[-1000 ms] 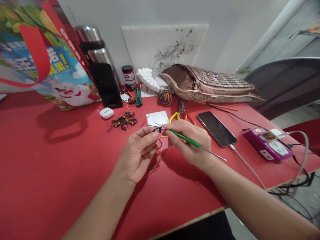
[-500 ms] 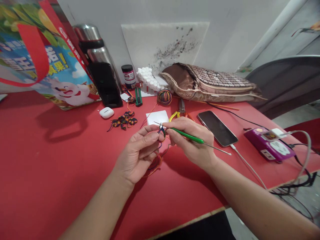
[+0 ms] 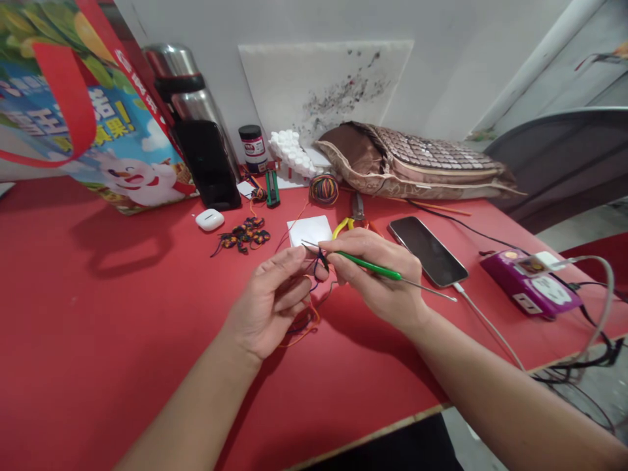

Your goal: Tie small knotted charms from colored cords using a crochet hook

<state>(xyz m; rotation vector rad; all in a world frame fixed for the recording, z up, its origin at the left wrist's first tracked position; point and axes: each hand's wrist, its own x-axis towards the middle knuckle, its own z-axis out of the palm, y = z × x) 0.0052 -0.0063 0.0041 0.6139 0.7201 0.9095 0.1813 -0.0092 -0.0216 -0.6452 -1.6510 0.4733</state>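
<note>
As the right hand (image 3: pixel 380 278) pinches the green-handled crochet hook (image 3: pixel 370 265) between thumb and forefinger, pen-fashion, the slim tip points at the left hand (image 3: pixel 267 304), its fingers curled and its thumb up close to the metal. Whether that thumb presses on a strand, I can't tell; the contact is too small to read. Right between the hands, above the middle of the red tabletop (image 3: pixel 147 314), sits the dark yarn work (image 3: pixel 322 260), partly hidden by fingers, its stitches a blur. Loose orange and dark strands (image 3: pixel 314 322) trail below, and the left fingers cover part of them.

Moving out, just beyond the fingertips lies a white square card (image 3: pixel 310 230), its near edge covered. Beside it are pliers (image 3: pixel 358 208) with yellow and orange grips, cut off from view by the right hand. Farther back comes a multicolored yarn ball (image 3: pixel 324 190); left of the card, a knotted multicolored piece (image 3: pixel 244 234) and a white earbud case (image 3: pixel 209 220). Over to the right, a smartphone (image 3: pixel 428 251) lies plugged in near a purple power strip (image 3: pixel 530 282) by the right edge. Back left, the shopping bag (image 3: pixel 142 140) runs out of frame.
</note>
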